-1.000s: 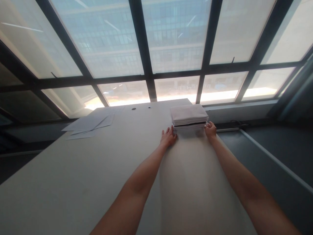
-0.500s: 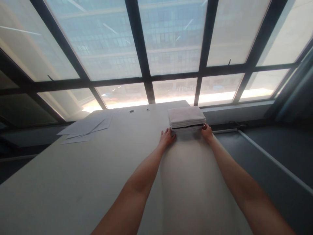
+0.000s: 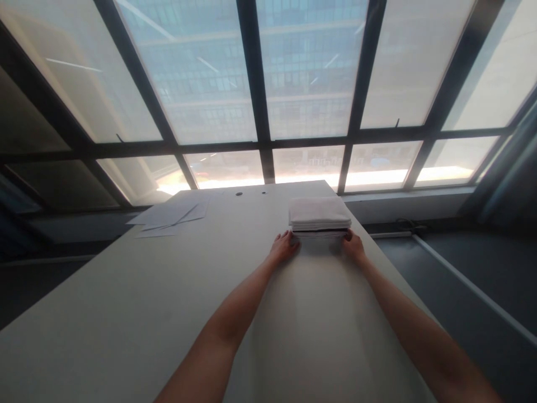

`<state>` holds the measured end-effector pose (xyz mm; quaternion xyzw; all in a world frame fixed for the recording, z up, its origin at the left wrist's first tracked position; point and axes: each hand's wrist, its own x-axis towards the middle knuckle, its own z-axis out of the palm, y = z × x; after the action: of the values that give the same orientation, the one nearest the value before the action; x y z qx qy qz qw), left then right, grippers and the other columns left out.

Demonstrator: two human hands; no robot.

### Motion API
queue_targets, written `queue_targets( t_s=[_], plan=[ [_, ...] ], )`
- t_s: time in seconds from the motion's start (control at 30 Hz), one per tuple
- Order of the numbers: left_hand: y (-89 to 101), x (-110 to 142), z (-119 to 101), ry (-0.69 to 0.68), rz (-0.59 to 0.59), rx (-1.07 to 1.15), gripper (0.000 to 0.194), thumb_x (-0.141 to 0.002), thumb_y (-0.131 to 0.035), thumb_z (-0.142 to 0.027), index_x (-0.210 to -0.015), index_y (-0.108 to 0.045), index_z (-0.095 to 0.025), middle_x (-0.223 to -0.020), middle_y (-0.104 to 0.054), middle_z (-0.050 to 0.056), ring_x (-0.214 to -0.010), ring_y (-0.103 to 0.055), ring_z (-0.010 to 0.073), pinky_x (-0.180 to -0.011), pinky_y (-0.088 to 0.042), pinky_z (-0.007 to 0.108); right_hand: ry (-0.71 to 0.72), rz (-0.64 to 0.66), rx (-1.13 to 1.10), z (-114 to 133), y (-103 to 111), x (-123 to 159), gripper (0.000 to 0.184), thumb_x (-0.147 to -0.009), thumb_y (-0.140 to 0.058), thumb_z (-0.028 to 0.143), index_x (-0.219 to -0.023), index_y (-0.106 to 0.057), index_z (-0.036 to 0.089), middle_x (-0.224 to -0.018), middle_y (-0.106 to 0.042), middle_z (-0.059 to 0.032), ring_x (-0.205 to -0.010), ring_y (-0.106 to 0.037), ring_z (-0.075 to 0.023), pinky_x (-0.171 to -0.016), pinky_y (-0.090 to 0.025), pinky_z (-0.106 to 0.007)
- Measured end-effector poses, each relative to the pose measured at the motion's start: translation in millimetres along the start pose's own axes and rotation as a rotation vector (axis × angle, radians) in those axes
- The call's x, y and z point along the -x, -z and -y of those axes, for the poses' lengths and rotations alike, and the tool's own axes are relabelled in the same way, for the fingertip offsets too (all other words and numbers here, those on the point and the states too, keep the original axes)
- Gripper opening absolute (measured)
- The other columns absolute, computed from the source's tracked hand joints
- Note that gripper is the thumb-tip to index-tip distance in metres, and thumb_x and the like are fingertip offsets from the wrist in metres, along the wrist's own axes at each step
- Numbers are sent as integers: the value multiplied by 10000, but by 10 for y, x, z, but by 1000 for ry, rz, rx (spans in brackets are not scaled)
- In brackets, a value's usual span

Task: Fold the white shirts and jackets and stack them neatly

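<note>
A neat stack of folded pale cloths (image 3: 319, 211) lies near the right edge of the white table (image 3: 168, 302). A dark line runs between its upper and lower layers. My left hand (image 3: 285, 247) is at the near left corner, its fingers against the stack's side and its thumb by the front edge. At the near right corner, my right hand (image 3: 354, 246) has its fingers curled in against the lower layers. Both arms reach forward over the table, and some fingertips are hidden.
Several loose paper sheets (image 3: 172, 217) overlap at the table's far left. Two small round holes are near the far edge. Large dark-framed windows (image 3: 310, 67) rise behind the table. To the right are a dark floor (image 3: 474, 268) with a pale strip, and a curtain (image 3: 503, 173).
The camera view has shifted, so the table and windows appear lower. The stack has moved slightly left and toward me against the table's right edge, with both hands staying at its near corners.
</note>
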<state>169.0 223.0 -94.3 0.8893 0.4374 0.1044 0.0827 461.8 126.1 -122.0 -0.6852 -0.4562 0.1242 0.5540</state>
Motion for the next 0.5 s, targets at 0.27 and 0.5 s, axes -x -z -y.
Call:
queue_targets(
  t_s=[0.27,0.5],
  plan=[
    [281,1122,538,88,-58,-1,634,-959,-494,-483,-1515,-367,-206,-1548,-438,139,-1453,-378,230,-1219,-223,370,74,211,-77,466,-409,886,526,-628,-552,203,-1143,-662,217,-1137,-740,-103,-1055,-698,-270,-938,-534,-406],
    [593,2267,1045,204,-166,25,481,-929,-535,-418,-1389,-516,-278,-1409,-593,90,-1337,-522,248,-1163,-340,365,179,339,-100,1069,-1021,1539,533,-650,-548,198,-1169,-666,220,-1203,-719,-91,-1092,-678,-278,-967,-523,-400]
  ],
)
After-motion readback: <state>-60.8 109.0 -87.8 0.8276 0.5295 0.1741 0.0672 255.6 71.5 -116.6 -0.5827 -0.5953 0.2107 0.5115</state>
